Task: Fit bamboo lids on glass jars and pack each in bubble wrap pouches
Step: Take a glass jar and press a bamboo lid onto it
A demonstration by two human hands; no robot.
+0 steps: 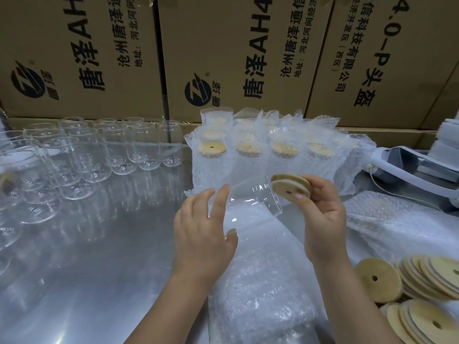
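Observation:
My left hand (203, 227) grips a clear glass jar (250, 202), tilted with its mouth pointing right. My right hand (323, 214) holds a round bamboo lid (289, 186) with a centre hole, right at the jar's mouth; whether the two touch I cannot tell. Under both hands lies a pile of empty bubble wrap pouches (260, 281). Loose bamboo lids (422, 281) are stacked at the lower right. Several bare jars (104, 150) stand upside down at the left.
Several lidded jars in bubble wrap pouches (273, 150) stand in rows behind my hands. Cardboard boxes (223, 53) wall off the back. A white and grey tool (409, 167) lies at the right. The shiny metal table (99, 256) reflects the glass.

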